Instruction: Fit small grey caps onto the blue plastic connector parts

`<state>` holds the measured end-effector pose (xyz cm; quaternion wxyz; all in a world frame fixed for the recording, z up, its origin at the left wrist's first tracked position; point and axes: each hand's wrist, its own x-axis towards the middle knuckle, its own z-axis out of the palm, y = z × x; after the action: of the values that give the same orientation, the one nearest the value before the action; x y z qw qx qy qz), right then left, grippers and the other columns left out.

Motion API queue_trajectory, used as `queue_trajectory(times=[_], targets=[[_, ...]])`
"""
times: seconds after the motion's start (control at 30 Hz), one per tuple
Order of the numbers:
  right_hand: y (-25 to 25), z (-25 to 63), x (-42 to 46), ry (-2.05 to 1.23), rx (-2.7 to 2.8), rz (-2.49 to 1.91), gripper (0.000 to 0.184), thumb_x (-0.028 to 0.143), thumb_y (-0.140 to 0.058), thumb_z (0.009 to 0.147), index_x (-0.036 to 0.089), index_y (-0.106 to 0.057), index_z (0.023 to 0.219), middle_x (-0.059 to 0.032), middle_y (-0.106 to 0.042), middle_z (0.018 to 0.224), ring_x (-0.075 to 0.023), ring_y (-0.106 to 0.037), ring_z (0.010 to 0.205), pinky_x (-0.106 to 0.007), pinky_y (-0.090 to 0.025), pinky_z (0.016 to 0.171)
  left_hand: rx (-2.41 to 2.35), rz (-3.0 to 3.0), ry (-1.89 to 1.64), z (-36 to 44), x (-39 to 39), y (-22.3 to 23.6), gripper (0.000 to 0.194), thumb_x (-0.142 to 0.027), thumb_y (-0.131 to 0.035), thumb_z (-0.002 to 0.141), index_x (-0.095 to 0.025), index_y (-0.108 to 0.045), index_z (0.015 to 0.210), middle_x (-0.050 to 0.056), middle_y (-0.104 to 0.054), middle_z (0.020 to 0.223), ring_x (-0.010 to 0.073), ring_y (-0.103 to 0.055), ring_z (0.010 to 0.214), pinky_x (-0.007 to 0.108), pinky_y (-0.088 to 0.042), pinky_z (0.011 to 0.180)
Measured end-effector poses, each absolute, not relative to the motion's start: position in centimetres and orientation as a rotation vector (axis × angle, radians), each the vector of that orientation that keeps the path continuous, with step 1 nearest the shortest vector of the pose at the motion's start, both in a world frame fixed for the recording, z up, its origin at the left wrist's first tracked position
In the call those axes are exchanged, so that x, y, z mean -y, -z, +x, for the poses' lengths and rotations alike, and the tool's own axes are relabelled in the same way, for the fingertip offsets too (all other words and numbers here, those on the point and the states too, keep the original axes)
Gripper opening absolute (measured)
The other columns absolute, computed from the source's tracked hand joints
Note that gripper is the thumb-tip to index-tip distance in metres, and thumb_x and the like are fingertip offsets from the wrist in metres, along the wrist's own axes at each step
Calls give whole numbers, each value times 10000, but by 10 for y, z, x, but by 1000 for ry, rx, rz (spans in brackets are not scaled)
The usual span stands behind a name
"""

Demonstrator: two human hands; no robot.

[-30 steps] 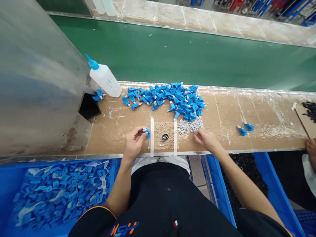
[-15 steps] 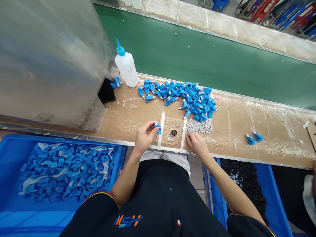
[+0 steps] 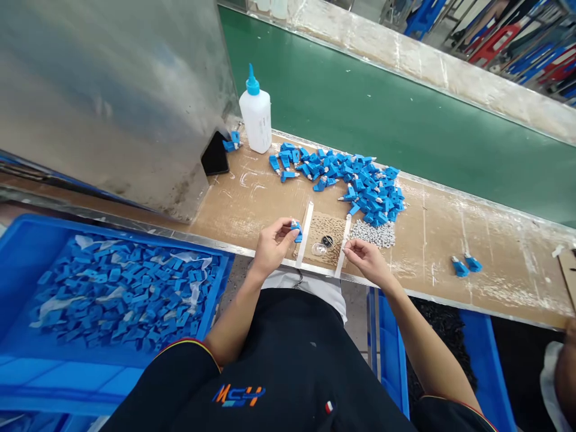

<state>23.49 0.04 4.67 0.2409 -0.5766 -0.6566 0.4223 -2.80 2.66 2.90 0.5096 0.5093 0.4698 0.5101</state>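
My left hand [image 3: 272, 249] pinches a small blue plastic part [image 3: 297, 231] with a whitish tip, upright above the bench just left of a taped cardboard pad [image 3: 320, 223]. Over the pad's right tape strip is my right hand [image 3: 369, 261], thumb and forefinger closed together; anything between them is too small to make out. On the pad lie a round black cap [image 3: 327, 241] with a thin stick across it and a clear round lid [image 3: 319, 249]. Small grey pieces [image 3: 375, 234] are heaped right beside the pad, below a pile of blue parts [image 3: 371, 195] with whitish tips.
A white squeeze bottle [image 3: 258, 123] stands by a metal panel [image 3: 135, 102] and a black angular object [image 3: 215, 157]. Two blue parts [image 3: 459, 267] lie apart at right. Blue crates [image 3: 20, 255] flank me below the bench. A green belt [image 3: 360, 102] runs behind. Another person's arm [image 3: 567, 360] shows at right.
My right hand has moved left from beside the grey pieces to the pad's right tape strip. My left hand keeps its hold on the blue part. The camera view has turned.
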Motion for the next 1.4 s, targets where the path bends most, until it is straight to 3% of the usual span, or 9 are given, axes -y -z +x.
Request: queue_trajectory(times=[0.17, 0.3, 0.4, 0.67, 0.97, 1.4], targets=[[-56, 207, -3, -510, 2365, -1472, 186, 245, -476, 977, 213, -566, 817, -37, -612, 742, -157, -564, 663, -267, -409, 622, -1176, 1325, -1243, -32, -24, -29, 195, -321, -672, 881, -180, -704, 1012, 33, -743, 883, 149, -707, 788, 257, -588, 744], [-53, 194, -6, -2, 2652, -1432, 292, 216, -389, 1027, 213, -560, 790, -58, -598, 733, -178, -552, 679, -290, -370, 608, -1211, 1413, -1263, -36, -22, -29, 164, -303, -660, 894, -187, -703, 1003, 35, -747, 899, 152, -706, 797, 259, -574, 750], [-51, 189, -7, 150, 2759, -1400, 308, 190, -379, 1032, 209, -569, 790, -61, -587, 725, -187, -543, 690, -304, -352, 596, -1230, 1416, -1263, -38, -21, -28, 162, -311, -656, 899, -190, -704, 996, 35, -746, 892, 154, -703, 783, 259, -570, 731], [-53, 183, -8, 147, 2800, -1340, 275, 121, -441, 997, 208, -557, 763, -57, -582, 717, -187, -536, 675, -319, -332, 574, -1208, 1374, -1262, -39, -19, -28, 165, -315, -668, 892, -186, -703, 989, 37, -741, 889, 158, -704, 785, 260, -574, 734], [-95, 168, -2, -265, 2122, -1273, 131, 211, -503, 996, 236, -542, 874, -15, -624, 789, -144, -568, 668, -285, -459, 628, -919, 1159, -1290, -17, -13, -36, 325, -467, -716, 879, -179, -670, 1021, 59, -729, 912, 164, -712, 836, 281, -593, 778], [-112, 151, 3, -329, 1879, -1237, 85, 192, -561, 963, 240, -575, 895, -25, -663, 841, -161, -632, 752, -305, -524, 662, -807, 1242, -1344, 3, -8, -56, 305, -474, -698, 900, -197, -665, 1022, 54, -736, 955, 147, -694, 804, 274, -582, 763]])
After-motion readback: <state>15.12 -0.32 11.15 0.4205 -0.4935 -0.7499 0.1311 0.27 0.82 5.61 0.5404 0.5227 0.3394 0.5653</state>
